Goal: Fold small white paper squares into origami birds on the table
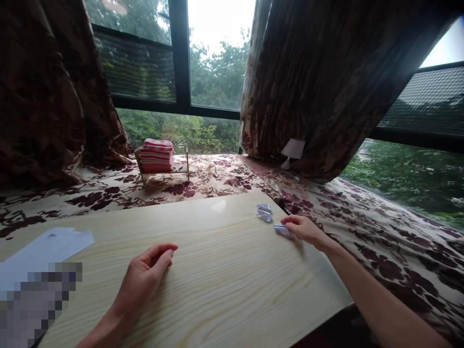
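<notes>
While right grip (304,229) pinches its grip-side end, folded paper (280,229) seems light, crushable, best crease-held; left grip (149,267) curled closed, nothing visible inside.

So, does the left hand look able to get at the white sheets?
Probably yes: the left hand seems to hold nothing, and only wooden tabletop shows between it and the white sheets.

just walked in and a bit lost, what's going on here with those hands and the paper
A person is at a pale wooden table. The right hand pinches a small folded paper near the right edge, with more folded paper just beyond it. The left hand is closed, nothing visible in it. White sheets lie at the left.
</notes>
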Action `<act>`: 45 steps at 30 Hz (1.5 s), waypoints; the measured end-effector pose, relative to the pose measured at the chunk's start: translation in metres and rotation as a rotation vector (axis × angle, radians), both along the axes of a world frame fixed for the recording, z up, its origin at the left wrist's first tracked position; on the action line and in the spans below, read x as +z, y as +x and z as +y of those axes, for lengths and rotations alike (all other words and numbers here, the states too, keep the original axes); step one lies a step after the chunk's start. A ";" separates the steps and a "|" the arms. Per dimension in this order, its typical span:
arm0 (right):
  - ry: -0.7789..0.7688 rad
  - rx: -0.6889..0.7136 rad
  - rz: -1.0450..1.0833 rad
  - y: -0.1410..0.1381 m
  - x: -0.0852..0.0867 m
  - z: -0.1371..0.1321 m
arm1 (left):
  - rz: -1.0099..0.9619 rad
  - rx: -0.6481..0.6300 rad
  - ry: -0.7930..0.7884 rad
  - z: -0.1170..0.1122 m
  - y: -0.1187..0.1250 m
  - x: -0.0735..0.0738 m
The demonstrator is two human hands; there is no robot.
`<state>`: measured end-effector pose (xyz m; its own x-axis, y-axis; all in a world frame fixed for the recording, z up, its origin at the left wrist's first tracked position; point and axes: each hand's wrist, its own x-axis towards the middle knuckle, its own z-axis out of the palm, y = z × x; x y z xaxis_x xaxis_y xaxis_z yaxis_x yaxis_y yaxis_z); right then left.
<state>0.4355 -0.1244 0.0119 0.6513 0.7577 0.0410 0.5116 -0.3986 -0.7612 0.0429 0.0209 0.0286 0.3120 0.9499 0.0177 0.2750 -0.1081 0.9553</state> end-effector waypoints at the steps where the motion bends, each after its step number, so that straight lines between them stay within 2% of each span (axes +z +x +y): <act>1: 0.002 -0.003 -0.041 0.003 0.002 -0.001 | 0.006 0.001 0.006 0.000 0.000 0.000; 5: -0.007 -0.010 -0.191 0.015 0.009 -0.010 | 0.021 -0.003 0.027 0.002 -0.001 -0.004; 9: -0.044 0.037 -0.307 0.011 0.012 -0.020 | 0.021 -0.013 0.024 0.002 -0.001 -0.006; 19: -0.127 0.066 -0.483 -0.014 -0.007 -0.016 | 0.014 -0.023 0.024 -0.001 0.000 0.000; 25: -0.159 0.069 -0.526 -0.015 -0.013 -0.005 | 0.014 -0.052 0.024 0.000 -0.001 -0.002; 29: -0.174 0.099 -0.528 -0.019 -0.011 0.000 | 0.016 -0.071 0.029 0.002 -0.003 -0.006; 34: -0.188 0.172 -0.492 -0.038 -0.005 0.009 | 0.018 -0.082 0.029 0.004 -0.004 -0.010; 38: -0.237 0.182 -0.466 -0.051 -0.003 0.028 | 0.027 -0.100 0.021 0.005 -0.004 -0.012; 45: -0.425 0.095 -0.462 -0.052 0.002 0.065 | 0.039 -0.114 0.009 0.006 -0.004 -0.015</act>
